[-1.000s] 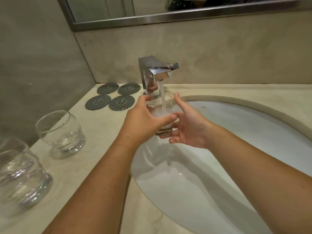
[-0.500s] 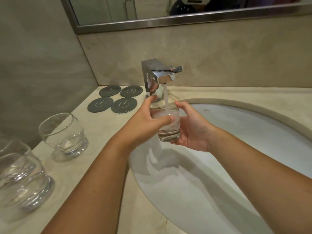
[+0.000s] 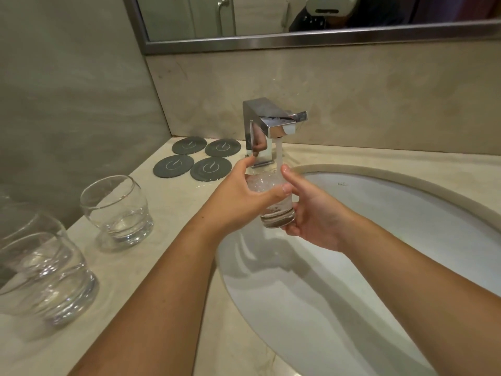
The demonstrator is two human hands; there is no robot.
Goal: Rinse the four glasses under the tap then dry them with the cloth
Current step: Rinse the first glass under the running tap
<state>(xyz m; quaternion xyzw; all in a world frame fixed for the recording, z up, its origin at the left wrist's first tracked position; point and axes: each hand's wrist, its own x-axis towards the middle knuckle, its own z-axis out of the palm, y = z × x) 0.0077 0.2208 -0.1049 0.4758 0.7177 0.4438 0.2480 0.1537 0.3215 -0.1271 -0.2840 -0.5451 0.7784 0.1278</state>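
Note:
A clear glass (image 3: 276, 210) is held upright over the sink, under the running chrome tap (image 3: 271, 126). Water streams into it and bubbles fill it. My left hand (image 3: 238, 194) wraps its left side with the thumb across the front. My right hand (image 3: 311, 213) cups its right side and base, its thumb at the rim. On the counter at the left stand three more clear glasses: one (image 3: 116, 210) alone, and two (image 3: 43, 275) close together at the edge of view, the rear one (image 3: 24, 226) partly hidden. No cloth is in view.
Several dark round coasters (image 3: 200, 158) lie left of the tap. The white oval sink (image 3: 406, 240) fills the right side, set in a beige stone counter (image 3: 173, 213). Walls close in behind and to the left, and a mirror (image 3: 271, 20) hangs above.
The glass has filled with foaming water. My right hand has closed around it, from open fingers beside it to a cupping grip. The view has shifted slightly.

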